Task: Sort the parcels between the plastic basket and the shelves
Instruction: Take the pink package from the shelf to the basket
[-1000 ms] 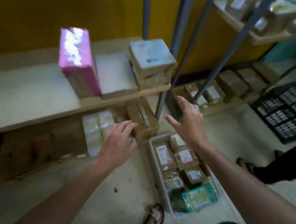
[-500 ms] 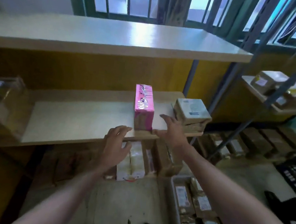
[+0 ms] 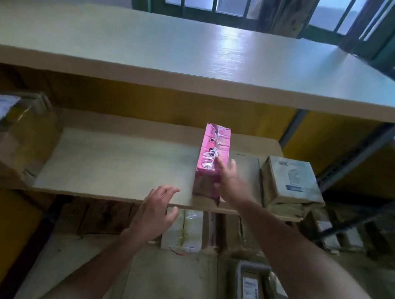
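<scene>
A pink parcel (image 3: 211, 155) wrapped in clear tape stands upright on the middle shelf (image 3: 117, 162). My right hand (image 3: 230, 183) reaches up to its right side, fingers spread and touching it, not closed around it. Held open with nothing in it, my left hand (image 3: 156, 208) hovers at the shelf's front edge, left of and below the pink parcel. To the right on the same shelf rests a brown parcel (image 3: 290, 181) with a white label on top. The grey plastic basket (image 3: 237, 290) on the floor at bottom right holds several labelled brown parcels.
A large taped cardboard box (image 3: 5, 134) sits at the left end of the middle shelf. The wide top shelf (image 3: 201, 59) is bare. Several parcels (image 3: 191, 229) stand on the lowest level under the shelf. A second rack (image 3: 353, 229) with parcels stands to the right.
The view has tilted up from the floor and basket to the shelves. My right hand has risen from beside the pink parcel to touch it. My left hand has stayed near the shelf's edge.
</scene>
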Available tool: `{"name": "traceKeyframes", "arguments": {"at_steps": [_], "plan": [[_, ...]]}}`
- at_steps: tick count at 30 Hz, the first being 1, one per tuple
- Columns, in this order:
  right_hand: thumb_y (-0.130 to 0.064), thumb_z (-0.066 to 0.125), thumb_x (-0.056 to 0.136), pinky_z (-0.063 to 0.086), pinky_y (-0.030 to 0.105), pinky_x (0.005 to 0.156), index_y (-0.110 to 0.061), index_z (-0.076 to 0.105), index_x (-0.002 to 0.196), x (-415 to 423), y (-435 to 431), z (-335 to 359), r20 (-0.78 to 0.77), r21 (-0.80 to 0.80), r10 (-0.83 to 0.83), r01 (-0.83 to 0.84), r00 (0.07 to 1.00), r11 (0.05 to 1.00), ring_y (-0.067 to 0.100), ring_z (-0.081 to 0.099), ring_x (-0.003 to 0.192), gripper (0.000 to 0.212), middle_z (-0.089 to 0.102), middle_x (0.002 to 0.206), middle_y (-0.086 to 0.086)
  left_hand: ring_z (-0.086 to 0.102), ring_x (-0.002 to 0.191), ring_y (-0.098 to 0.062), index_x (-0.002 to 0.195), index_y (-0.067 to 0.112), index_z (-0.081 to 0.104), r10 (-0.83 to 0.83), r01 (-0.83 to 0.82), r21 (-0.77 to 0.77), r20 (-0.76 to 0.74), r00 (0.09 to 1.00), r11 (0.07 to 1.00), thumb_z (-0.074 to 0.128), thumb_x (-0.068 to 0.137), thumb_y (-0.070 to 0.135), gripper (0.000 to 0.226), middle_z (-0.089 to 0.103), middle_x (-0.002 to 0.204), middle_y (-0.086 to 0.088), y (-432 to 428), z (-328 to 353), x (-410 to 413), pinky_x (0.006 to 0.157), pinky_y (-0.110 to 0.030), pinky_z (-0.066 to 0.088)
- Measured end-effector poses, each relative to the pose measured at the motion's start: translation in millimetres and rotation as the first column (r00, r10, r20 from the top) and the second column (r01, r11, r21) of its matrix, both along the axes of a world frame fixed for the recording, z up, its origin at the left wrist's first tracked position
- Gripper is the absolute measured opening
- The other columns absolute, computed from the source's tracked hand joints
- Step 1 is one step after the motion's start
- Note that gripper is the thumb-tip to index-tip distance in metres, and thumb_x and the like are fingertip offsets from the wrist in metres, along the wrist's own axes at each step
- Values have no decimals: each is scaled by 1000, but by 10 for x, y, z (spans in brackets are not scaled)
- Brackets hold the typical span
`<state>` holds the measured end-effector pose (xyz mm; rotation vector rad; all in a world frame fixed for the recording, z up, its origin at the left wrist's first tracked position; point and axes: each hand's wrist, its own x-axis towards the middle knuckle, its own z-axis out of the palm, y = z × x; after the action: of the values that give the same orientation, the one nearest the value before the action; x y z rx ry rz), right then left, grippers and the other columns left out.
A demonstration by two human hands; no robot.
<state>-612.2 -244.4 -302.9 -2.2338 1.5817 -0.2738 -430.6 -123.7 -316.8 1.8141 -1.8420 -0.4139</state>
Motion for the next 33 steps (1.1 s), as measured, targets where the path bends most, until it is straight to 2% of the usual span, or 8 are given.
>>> {"name": "traceKeyframes", "arguments": {"at_steps": [5, 8, 11, 14, 22, 27, 30, 33], "plan": [[2, 47, 91, 51, 26, 80, -24, 29, 146, 62, -192, -43, 373, 181, -62, -7, 926, 984, 6, 54, 107, 64, 38, 143, 10, 46, 117, -16, 129, 14, 48, 0, 0, -23, -4, 1000, 1000, 59, 83, 17, 47, 53, 128, -3, -180, -93, -46, 99, -22, 31], [11, 47, 85, 52, 18, 74, -27, 37, 143, 105, -206, 8, 419, 258, -99, -14, 903, 966, 18, 54, 110, 70, 44, 139, 10, 43, 114, -14, 139, 21, 34, 2, -1, 41, -43, 999, 999, 65, 81, 26, 66, 49, 129, 0, -114, -147, 30, 94, -22, 33], [8, 51, 86, 58, 37, 75, -25, 41, 139, 131, -234, 178, 479, 369, -104, -93, 872, 925, 31, 58, 105, 64, 49, 130, 14, 38, 115, -16, 144, 33, 18, 27, -16, 85, -129, 991, 996, 74, 72, 31, 92, 42, 135, 1, -75, -155, 180, 89, -27, 35], [14, 48, 85, 59, 30, 60, -23, 47, 131, 123, -143, 427, 595, 524, -196, -192, 779, 830, 25, 60, 98, 59, 52, 121, 10, 33, 123, -24, 144, 32, 15, 56, -51, 91, -54, 997, 995, 77, 67, 34, 99, 35, 144, -3, -32, -111, 361, 95, -36, 36], [1, 49, 89, 52, 44, 84, -30, 58, 117, 159, 171, 768, 617, 656, -222, -337, 755, 675, 33, 62, 104, 43, 64, 110, 10, 5, 143, -22, 145, 29, 13, 12, -15, 64, 58, 998, 998, 74, 65, 53, 104, 9, 156, 0, 45, 92, 745, 113, -58, 8], [3, 52, 86, 51, 45, 88, -24, 58, 117, 222, 389, 760, 631, 684, -295, -335, 717, 648, 29, 62, 98, 42, 63, 107, 9, -13, 141, -18, 139, 27, -17, -78, 72, 66, 87, 993, 995, 64, 79, 43, 102, -19, 148, 6, 189, 158, 839, 109, -61, -1], [-3, 51, 73, 45, 49, 91, -12, 51, 118, 127, 438, 774, 618, 739, -366, -355, 696, 573, 27, 57, 95, 46, 58, 102, 10, -13, 141, -21, 138, 22, -16, -121, 116, 38, 150, 981, 992, 61, 83, 32, 95, -20, 148, 7, 261, 201, 842, 108, -64, -4], [-25, 56, 68, 45, 45, 88, -9, 61, 100, 86, 462, 870, 595, 764, -440, -303, 673, 570, 26, 56, 91, 37, 59, 95, 9, -23, 138, -20, 139, 25, -15, -160, 156, 36, 166, 973, 987, 61, 85, 25, 93, -23, 147, 7, 323, 235, 812, 107, -65, -1]]}}
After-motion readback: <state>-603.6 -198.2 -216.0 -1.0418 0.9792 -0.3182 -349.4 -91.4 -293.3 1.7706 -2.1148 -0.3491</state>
